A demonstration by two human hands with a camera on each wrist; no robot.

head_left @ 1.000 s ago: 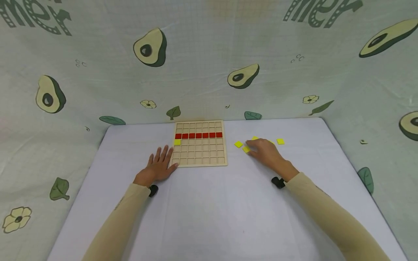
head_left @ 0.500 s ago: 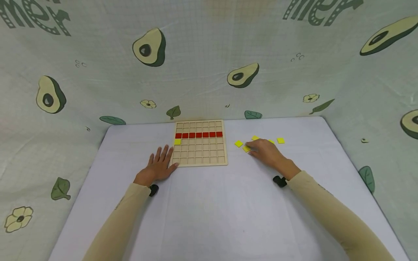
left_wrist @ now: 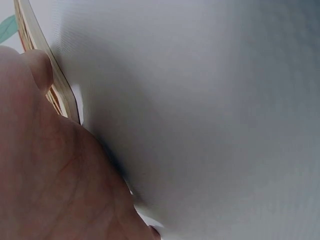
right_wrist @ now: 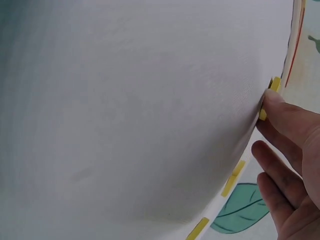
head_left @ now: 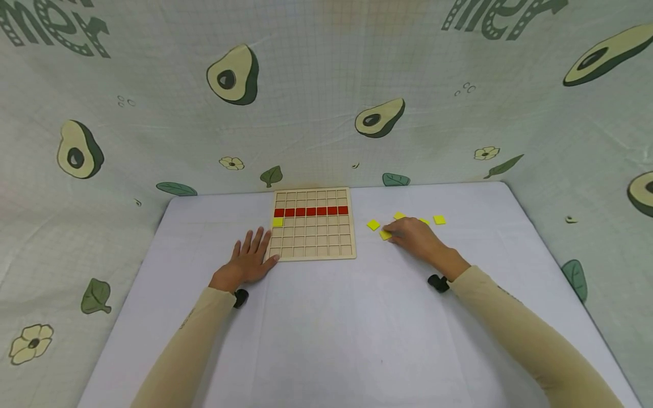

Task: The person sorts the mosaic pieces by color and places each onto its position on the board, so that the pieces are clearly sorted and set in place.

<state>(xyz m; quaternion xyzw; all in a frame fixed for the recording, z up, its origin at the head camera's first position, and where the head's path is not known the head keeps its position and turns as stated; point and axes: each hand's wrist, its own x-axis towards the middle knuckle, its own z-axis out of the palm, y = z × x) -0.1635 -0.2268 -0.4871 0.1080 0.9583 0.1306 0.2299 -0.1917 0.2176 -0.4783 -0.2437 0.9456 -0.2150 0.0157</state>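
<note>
A wooden grid board (head_left: pixel 316 243) lies at the back of the table. Red square tiles (head_left: pixel 311 212) fill one row across it, and a single yellow tile (head_left: pixel 278 222) sits in the leftmost cell just below. My left hand (head_left: pixel 244 265) lies flat with fingers spread, its fingertips and thumb touching the board's left edge and near corner. Right of the board, my right hand (head_left: pixel 415 238) pinches a yellow square tile (head_left: pixel 385 234) between thumb and index finger at the table surface. The right wrist view shows the thumb (right_wrist: pixel 275 97) against a yellow tile.
Several loose yellow tiles lie around the right hand: one (head_left: pixel 373 225) to its left, one (head_left: pixel 399 216) behind it, one (head_left: pixel 440 220) farther right. Another is partly hidden by the hand. A patterned cloth (head_left: pixel 316 124) hangs behind the white table (head_left: pixel 326 328).
My right thumb and index finger have come together on the near yellow tile, which they earlier stood around. The left hand has stayed in place on the board's edge.
</note>
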